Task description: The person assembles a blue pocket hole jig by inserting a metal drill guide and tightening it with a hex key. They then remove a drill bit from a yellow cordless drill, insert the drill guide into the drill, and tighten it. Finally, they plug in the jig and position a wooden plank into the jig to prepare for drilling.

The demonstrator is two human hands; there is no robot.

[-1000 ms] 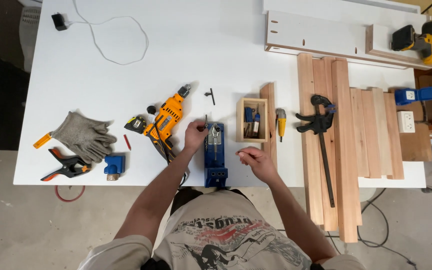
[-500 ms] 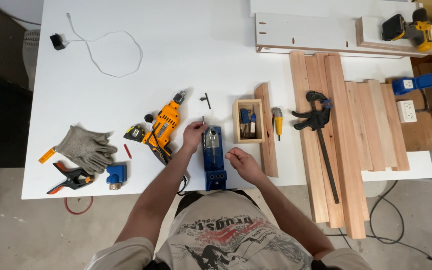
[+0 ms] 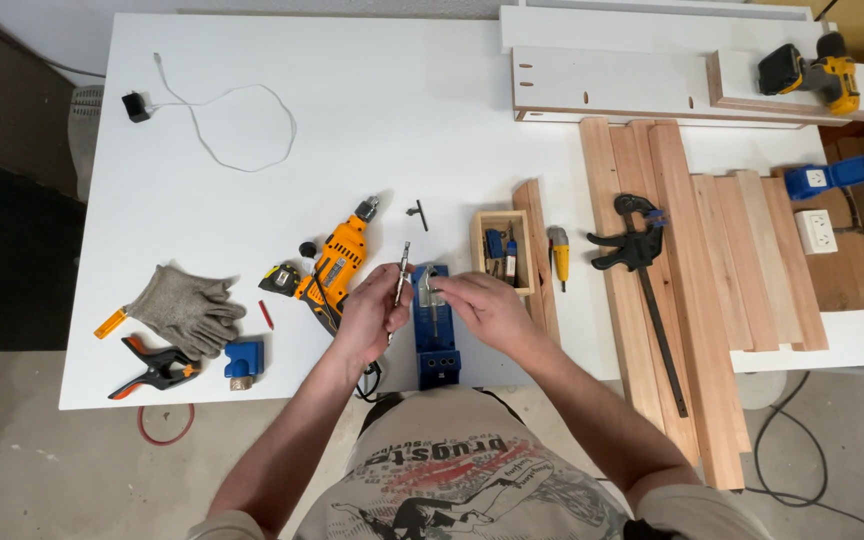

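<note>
My left hand [image 3: 367,310] pinches a drill bit [image 3: 402,272]; my right hand [image 3: 482,305] closes on a small collar [image 3: 430,290] above the blue jig [image 3: 435,330]. Fitting them seems next, needing careful alignment.

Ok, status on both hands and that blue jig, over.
Left hand gripping a long drill bit, tip up. Right hand pinching a small metal piece at the blue jig. Orange drill lies just left; nothing blocking.

grey gloves [image 3: 185,306], bar clamp [image 3: 642,270]; cordless drill [image 3: 812,72]
</note>
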